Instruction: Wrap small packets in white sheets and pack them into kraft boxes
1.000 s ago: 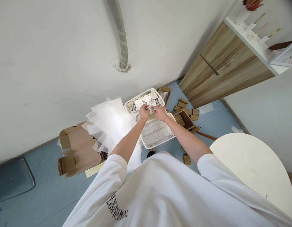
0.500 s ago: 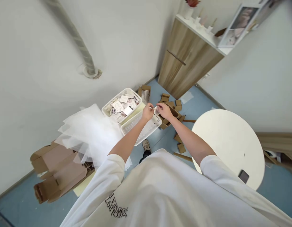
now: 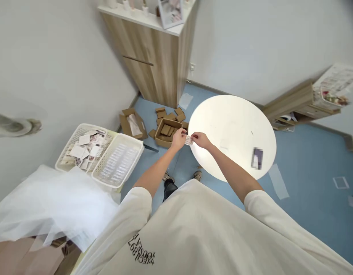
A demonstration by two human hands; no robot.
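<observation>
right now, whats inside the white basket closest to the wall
The white basket holds a loose, overlapping pile of cards, some pale, some printed. Whatever lies under the pile is covered and cannot be seen.

Round white bench (image 3: 233, 114): pixelated dark item (image 3: 257, 158) on it at 4 o'clock, near rim. Blue floor (image 3: 308, 168), clock centred on bench: small-piece carton (image 3: 164, 143) at 9, loose brown cardboard pieces (image 3: 160, 113) around it, another open carton (image 3: 133, 124) farther out, pale sheet (image 3: 186, 101) at 10, pale strip (image 3: 278, 181) at 4. Farther at 9, pale yellow surface (image 3: 112, 133) carries two white baskets (image 3: 118, 162) side by side.
</observation>
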